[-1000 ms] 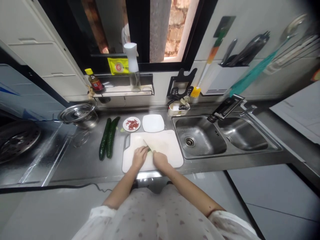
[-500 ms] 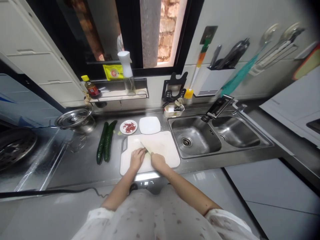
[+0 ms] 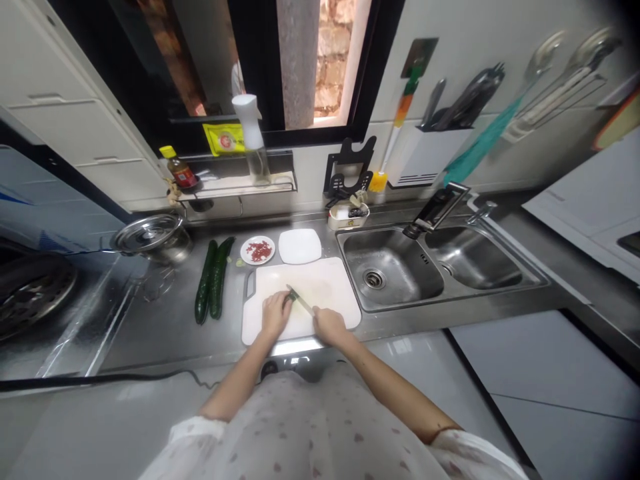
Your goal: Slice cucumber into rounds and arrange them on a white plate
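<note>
My right hand (image 3: pixel 329 325) is closed round the handle of a kitchen knife (image 3: pixel 303 303). Its blade slants up and left over the white cutting board (image 3: pixel 340 280). Close to the blade, my left hand (image 3: pixel 275 315) has its fingers bent over a small dark green piece of cucumber (image 3: pixel 292 294), mostly hidden by the fingers and knife. Two whole cucumbers (image 3: pixel 205 287) lie side by side left of the board. Behind the board are a small white plate with chopped red bits (image 3: pixel 259 251) and a square white plate (image 3: pixel 299 246).
A double steel sink (image 3: pixel 400 280) with a black tap (image 3: pixel 431 212) adjoins the board's right side. A lidded steel pot (image 3: pixel 155 237) and clear glass (image 3: pixel 159 285) stand left. Behind, a wall shelf (image 3: pixel 235 188) carries a sauce bottle (image 3: pixel 179 168) and spray bottle (image 3: pixel 253 140).
My right hand has drawn back to the right with the knife, so more of the blade shows. The left hand stays nearly in place, and a green piece now shows at its fingertips.
</note>
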`<action>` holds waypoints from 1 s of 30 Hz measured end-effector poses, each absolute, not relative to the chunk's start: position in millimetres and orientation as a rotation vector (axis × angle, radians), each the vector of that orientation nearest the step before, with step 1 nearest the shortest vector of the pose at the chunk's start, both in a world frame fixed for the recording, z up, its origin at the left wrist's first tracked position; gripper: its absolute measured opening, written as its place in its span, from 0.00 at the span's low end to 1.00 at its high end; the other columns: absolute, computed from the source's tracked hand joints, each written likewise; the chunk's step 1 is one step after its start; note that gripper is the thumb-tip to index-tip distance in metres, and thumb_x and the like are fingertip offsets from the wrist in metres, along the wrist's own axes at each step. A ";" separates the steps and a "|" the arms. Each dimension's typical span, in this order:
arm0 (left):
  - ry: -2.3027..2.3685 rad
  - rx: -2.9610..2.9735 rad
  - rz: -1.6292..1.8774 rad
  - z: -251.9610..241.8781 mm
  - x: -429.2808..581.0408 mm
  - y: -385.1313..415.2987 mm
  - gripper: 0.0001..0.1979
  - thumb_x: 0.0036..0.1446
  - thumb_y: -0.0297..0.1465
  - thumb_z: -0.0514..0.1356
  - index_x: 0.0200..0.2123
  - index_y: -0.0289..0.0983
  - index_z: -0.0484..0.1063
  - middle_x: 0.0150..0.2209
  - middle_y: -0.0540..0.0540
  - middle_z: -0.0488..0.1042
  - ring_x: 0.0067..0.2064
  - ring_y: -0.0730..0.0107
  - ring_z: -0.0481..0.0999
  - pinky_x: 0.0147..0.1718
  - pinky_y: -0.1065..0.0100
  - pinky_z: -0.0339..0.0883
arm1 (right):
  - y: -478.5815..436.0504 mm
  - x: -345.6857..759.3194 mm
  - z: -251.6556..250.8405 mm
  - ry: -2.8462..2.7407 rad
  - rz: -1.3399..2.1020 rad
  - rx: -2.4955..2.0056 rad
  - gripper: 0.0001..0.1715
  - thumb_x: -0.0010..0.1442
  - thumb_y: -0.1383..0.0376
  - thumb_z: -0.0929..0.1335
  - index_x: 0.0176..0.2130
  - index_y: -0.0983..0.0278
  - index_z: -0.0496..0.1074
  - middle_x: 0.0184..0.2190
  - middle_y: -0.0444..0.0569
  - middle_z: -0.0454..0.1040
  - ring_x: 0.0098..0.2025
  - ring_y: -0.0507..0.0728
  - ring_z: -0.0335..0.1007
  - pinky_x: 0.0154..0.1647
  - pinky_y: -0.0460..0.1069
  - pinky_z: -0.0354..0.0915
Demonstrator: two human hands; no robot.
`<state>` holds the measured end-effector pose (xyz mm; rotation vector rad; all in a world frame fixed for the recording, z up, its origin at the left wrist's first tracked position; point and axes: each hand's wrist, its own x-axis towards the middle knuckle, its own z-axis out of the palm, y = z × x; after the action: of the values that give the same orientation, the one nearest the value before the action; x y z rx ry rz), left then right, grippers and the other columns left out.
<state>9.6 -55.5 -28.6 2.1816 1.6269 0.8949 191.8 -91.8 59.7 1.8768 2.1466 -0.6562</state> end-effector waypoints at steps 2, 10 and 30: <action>1.625 2.171 0.915 -27.5 8.9 -58.1 0.13 0.61 0.34 0.53 0.49 0.41 0.68 0.44 0.43 0.74 0.46 0.60 0.72 0.47 0.58 0.61 | -91.3 191.5 62.7 2.138 -0.615 1.868 0.18 0.65 0.69 0.56 0.50 0.65 0.66 0.38 0.57 0.76 0.42 0.59 0.73 0.39 0.50 0.62; 1.811 1.950 1.149 -32.5 0.9 -70.3 0.18 0.62 0.36 0.51 0.53 0.37 0.65 0.47 0.39 0.71 0.50 0.57 0.69 0.49 0.55 0.62 | -89.2 191.7 68.6 2.103 -0.491 1.951 0.19 0.66 0.70 0.55 0.51 0.60 0.66 0.40 0.55 0.74 0.44 0.57 0.70 0.42 0.50 0.58; 1.540 2.051 0.601 48.8 12.4 -51.7 0.12 0.59 0.39 0.56 0.43 0.43 0.74 0.46 0.46 0.73 0.50 0.60 0.68 0.55 0.53 0.52 | -94.3 206.0 63.6 2.426 -0.034 2.011 0.23 0.63 0.68 0.61 0.56 0.61 0.66 0.38 0.55 0.72 0.41 0.59 0.61 0.41 0.53 0.49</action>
<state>12.4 -51.7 48.8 2.0509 1.5402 0.6014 206.0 -94.3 63.6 2.0106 2.4258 -0.0336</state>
